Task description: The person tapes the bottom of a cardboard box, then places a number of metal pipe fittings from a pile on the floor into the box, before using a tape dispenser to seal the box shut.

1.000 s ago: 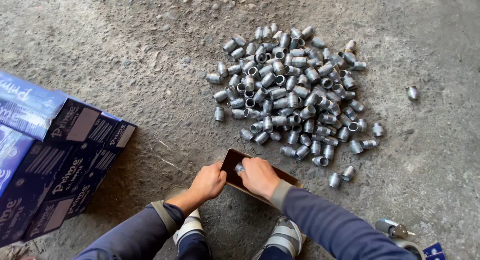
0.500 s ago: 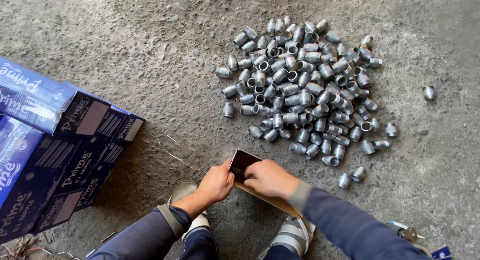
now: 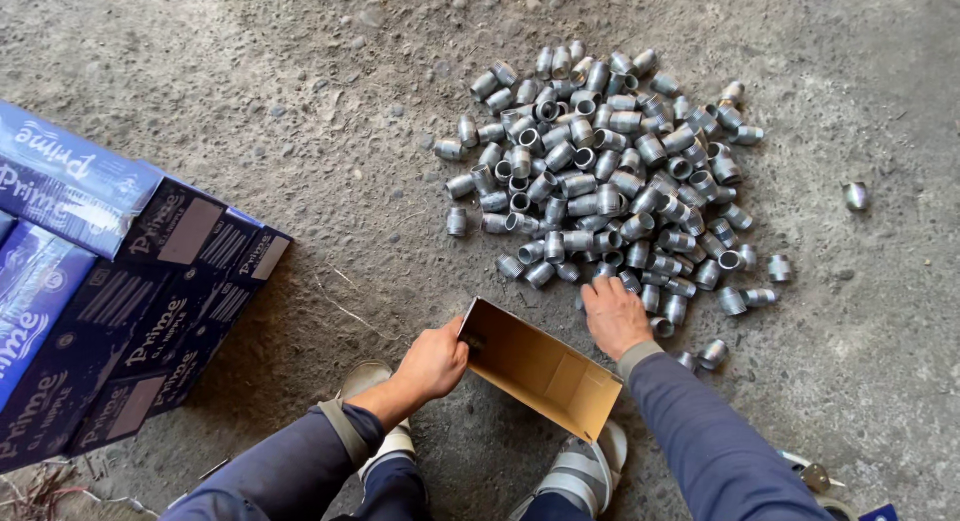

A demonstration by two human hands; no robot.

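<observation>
While the left hand (image 3: pixel 432 363) grips the open box (image 3: pixel 540 366), the right hand (image 3: pixel 615 313) lies spread on the fittings (image 3: pixel 600 171). Blue cartons (image 3: pixel 110 281) stand left on the floor (image 3: pixel 250 81).

The stacked blue cartons (image 3: pixel 110 281) run off the left edge. The right hand's fingertips (image 3: pixel 600 293) sink among the metal fittings (image 3: pixel 610 171), so any grasp is hidden. The open cardboard box (image 3: pixel 540 366) covers part of one shoe (image 3: pixel 580 476).
</observation>
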